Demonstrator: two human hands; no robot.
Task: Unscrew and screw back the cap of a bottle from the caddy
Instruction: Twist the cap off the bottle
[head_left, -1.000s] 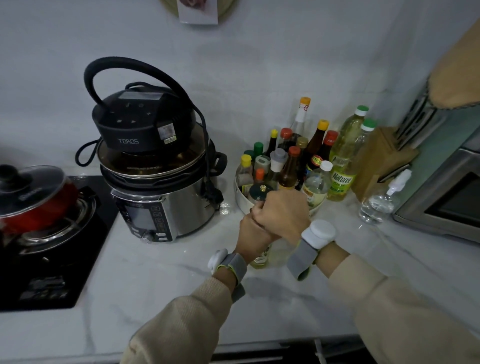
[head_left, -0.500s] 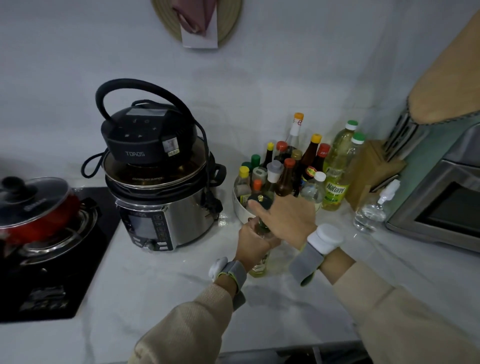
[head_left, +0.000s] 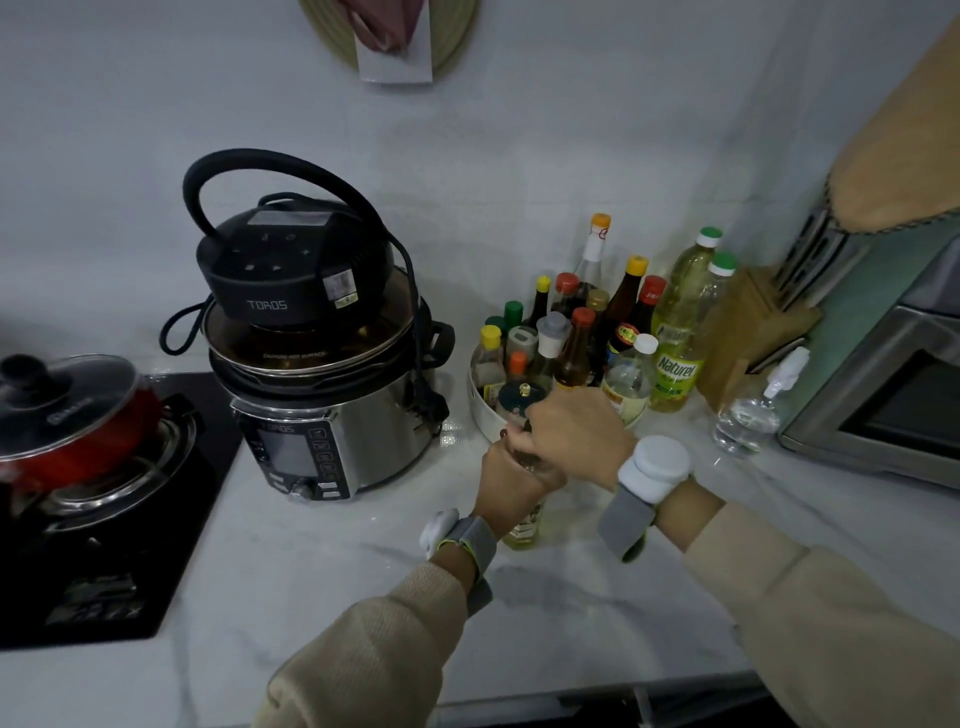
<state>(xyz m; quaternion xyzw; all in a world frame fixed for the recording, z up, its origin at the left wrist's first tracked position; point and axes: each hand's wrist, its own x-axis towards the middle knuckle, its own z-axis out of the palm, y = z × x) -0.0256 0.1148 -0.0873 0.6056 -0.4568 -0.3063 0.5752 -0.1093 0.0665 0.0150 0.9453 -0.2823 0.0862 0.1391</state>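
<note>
A clear bottle of yellowish liquid stands on the white counter just in front of the round white caddy. My left hand is wrapped around the bottle's upper body. My right hand is closed over the bottle's top, and its fingers hide the cap. Only the bottle's labelled lower part shows below my left hand. The caddy holds several sauce and oil bottles with yellow, red, green and grey caps.
A silver pressure cooker with a black lid unit stands left of the caddy. A red pot sits on the black hob at far left. Two oil bottles, a knife block, a spray bottle and an oven stand at right.
Both hands stay clamped on the bottle; the right hand has shifted slightly over the top, as in a twist. The camera view has tilted up a little.
</note>
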